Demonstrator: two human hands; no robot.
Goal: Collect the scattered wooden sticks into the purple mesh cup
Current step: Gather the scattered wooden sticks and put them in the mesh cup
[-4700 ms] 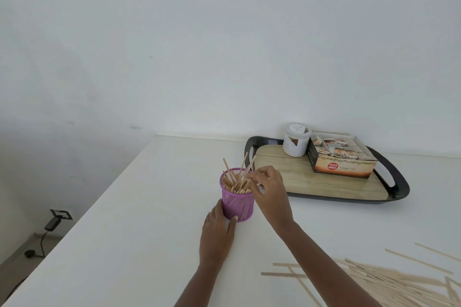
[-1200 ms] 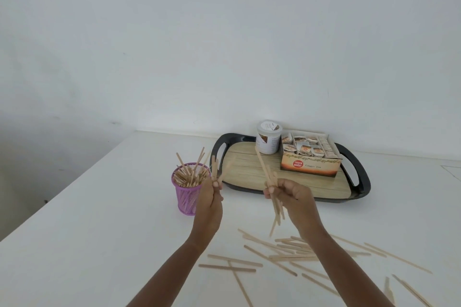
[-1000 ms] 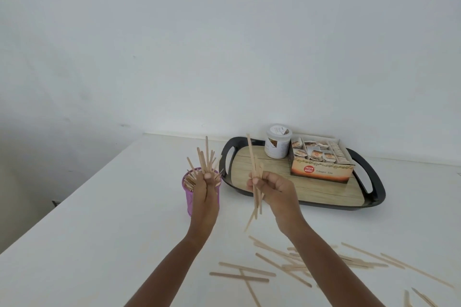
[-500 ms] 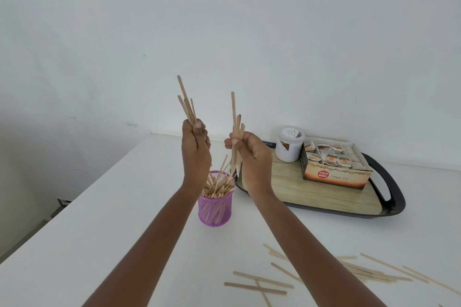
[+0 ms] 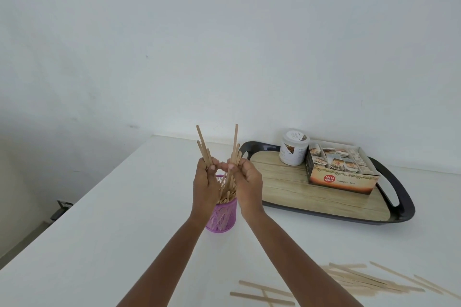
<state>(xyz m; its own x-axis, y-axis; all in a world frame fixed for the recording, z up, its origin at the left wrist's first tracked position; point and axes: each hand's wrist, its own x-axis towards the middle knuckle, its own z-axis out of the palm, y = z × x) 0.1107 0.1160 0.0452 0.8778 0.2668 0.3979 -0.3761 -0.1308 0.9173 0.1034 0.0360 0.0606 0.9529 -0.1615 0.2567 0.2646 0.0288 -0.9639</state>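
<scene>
Both bundles have dropped toward the purple mesh cup (image 5: 221, 212): I see left hand (image 5: 206, 185) and right hand (image 5: 247, 184) gripping near-upright wooden sticks (image 5: 204, 149) directly above it.

The cup (image 5: 221, 214) stands on the worktop (image 5: 124, 219), left of the tray (image 5: 396, 209). A jar (image 5: 293, 146) and box (image 5: 341, 169) sit on the tray. Loose sticks (image 5: 361, 279) lie near right.

Purple mesh cup (image 5: 222, 214), tan sticks (image 5: 359, 279)
</scene>
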